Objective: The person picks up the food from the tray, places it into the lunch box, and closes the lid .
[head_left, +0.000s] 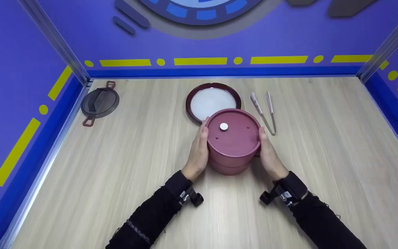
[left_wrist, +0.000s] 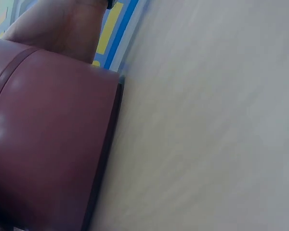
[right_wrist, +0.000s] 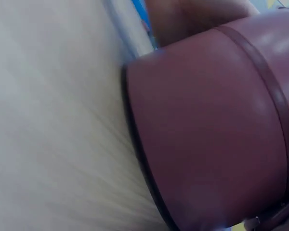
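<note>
A maroon lidded pot [head_left: 232, 162] stands near the middle of the table in the head view. Its flat lid [head_left: 235, 138] carries a white knob. My left hand [head_left: 199, 150] holds the pot's left side, thumb near the lid's edge. On the other side my right hand [head_left: 270, 155] grips it, partly over a side handle. Both wrist views show the smooth maroon wall [left_wrist: 53, 130] and a dark base rim [right_wrist: 143, 159] right at the wooden surface. The fingers behind the pot are mostly hidden.
Just behind the pot lies a white plate [head_left: 212, 102] with a dark red rim, partly covered by it. Tongs [head_left: 269, 119] lie to its right. At the far left is a dark round lid or pan [head_left: 107, 103] with two brown handles. Blue walls [head_left: 199, 48] enclose the table [head_left: 116, 166].
</note>
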### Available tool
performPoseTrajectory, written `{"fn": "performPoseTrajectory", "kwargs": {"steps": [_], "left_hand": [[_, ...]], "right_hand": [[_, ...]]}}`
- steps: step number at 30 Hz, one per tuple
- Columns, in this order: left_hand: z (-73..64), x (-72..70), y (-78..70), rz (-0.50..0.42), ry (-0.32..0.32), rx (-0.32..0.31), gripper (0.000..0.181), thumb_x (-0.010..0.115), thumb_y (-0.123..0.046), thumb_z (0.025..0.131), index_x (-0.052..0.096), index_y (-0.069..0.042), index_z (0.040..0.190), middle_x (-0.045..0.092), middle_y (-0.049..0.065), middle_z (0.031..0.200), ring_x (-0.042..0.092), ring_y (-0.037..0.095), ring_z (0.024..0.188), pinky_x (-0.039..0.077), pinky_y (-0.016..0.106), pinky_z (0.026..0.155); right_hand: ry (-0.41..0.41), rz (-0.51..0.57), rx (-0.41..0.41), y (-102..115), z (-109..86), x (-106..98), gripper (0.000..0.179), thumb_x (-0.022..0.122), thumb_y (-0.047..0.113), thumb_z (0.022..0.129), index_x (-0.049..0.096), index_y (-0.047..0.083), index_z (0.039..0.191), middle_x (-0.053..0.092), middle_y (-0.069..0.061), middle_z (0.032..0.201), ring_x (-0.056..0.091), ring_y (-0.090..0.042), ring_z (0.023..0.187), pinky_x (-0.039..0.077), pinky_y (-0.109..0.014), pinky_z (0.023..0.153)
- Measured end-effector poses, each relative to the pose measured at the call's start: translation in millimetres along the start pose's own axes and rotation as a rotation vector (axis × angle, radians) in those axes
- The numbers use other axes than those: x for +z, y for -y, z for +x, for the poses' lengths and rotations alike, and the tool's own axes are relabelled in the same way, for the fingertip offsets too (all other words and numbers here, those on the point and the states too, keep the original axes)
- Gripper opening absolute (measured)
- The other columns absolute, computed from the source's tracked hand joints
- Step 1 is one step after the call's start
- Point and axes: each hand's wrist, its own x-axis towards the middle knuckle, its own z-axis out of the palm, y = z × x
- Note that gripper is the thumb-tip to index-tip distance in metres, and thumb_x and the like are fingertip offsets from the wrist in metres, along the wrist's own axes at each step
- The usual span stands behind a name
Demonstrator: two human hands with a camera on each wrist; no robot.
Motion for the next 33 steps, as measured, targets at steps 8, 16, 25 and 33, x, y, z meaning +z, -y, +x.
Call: {"fn": "performPoseTrajectory", "kwargs": {"steps": [8,16,25,33], "left_hand": [[-0.2,5.4,-0.1,-0.051,-0.027,-0.007,0.068,0.018,-0.042,0.11,0.029,-0.002,0.164,0.032,0.012,0.171,0.025,0.022,0.16,0.018,0.04,0.133],[-0.8,9.1,2.5,-0.091,-0.053,-0.02,0.069,0.022,-0.045,0.109,0.033,-0.005,0.163,0.038,0.011,0.168,0.031,0.022,0.158,0.022,0.041,0.132],[-3.7,10.2,4.4,-0.114,-0.083,-0.054,0.072,0.023,-0.046,0.107,0.03,-0.001,0.163,0.035,0.013,0.169,0.029,0.024,0.159,0.021,0.041,0.132],[-4.6,12.4,4.4,-0.138,-0.103,-0.069,0.071,0.024,-0.046,0.106,0.034,-0.004,0.163,0.041,0.012,0.166,0.033,0.022,0.157,0.023,0.042,0.131]], "right_hand": [[-0.036,0.043,-0.012,-1,1.3,4,0.078,0.015,0.066,0.106,0.029,0.016,0.165,0.04,-0.013,0.162,0.042,-0.027,0.144,0.022,-0.049,0.127],[-0.049,0.077,-0.008,-5,1.0,6,0.077,0.018,0.065,0.106,0.029,0.018,0.165,0.041,-0.013,0.16,0.044,-0.026,0.142,0.025,-0.048,0.125],[-0.061,0.092,-0.024,-8,0.8,9,0.077,0.022,0.063,0.106,0.027,0.014,0.166,0.039,-0.011,0.163,0.038,-0.024,0.148,0.018,-0.048,0.13],[-0.077,0.123,-0.039,-9,1.2,11,0.079,0.024,0.059,0.107,0.022,0.009,0.167,0.024,-0.01,0.172,0.018,-0.021,0.16,0.004,-0.043,0.134]]}}
